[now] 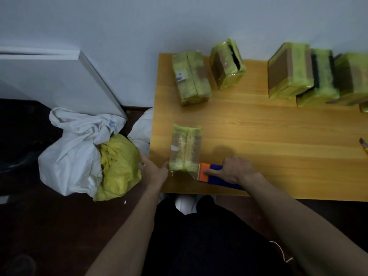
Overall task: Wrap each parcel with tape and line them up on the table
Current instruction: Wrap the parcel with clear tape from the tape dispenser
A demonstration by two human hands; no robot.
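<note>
Near left corner of wooden tabletop (258,126): one yellow-green parcel (185,149), taped, lying lengthwise near the front edge; small pale label patch on its left face, writing not legible.

Left hand (154,170) at the parcel's near left corner, fingers (165,165) touching that corner; whether curled round it or merely pressed against it cannot be told.

Right hand (235,169) on tape dispenser (215,175), blue body with orange front end; fingers wrapped over the body, index finger extended along the orange part; dispenser front touching the parcel's near right corner.

Back row along the wall: labelled parcel (191,78) with white sticker bearing a barcode, text too small to read; just right of it, tilted parcel (228,64) with a dark gap on top; further right, clustered parcels (310,74) touching one another, brown cardboard visible under the tape.

At the right tabletop edge: yellow-handled tool (364,144), only partly in view.

On the floor, left of the tabletop: white sack (73,154) with yellow bag (119,168) beside it; faint blue print on the sack, unreadable.
</note>
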